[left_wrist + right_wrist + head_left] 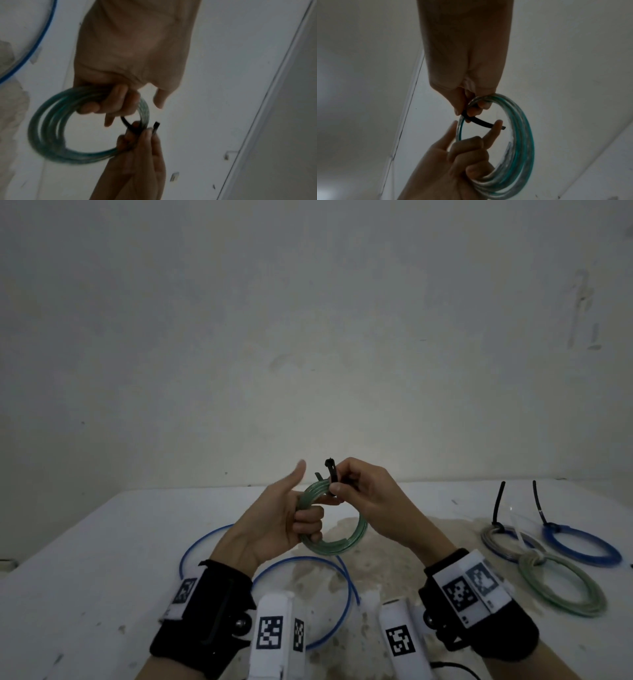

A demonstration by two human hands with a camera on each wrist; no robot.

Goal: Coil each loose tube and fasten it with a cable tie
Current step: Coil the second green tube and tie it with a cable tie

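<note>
A green tube coil is held up above the white table. My left hand grips the coil's left side with curled fingers, thumb and forefinger sticking out. My right hand pinches a black cable tie against the top of the coil. The tie's head points up and its tail passes through the coil's ring. A loose blue tube lies in loops on the table beneath my hands.
Three coils, each bound with a tie, lie at the right: a grey one, a blue one and a green one. A pale stain covers the table's middle. A plain wall stands just behind the table.
</note>
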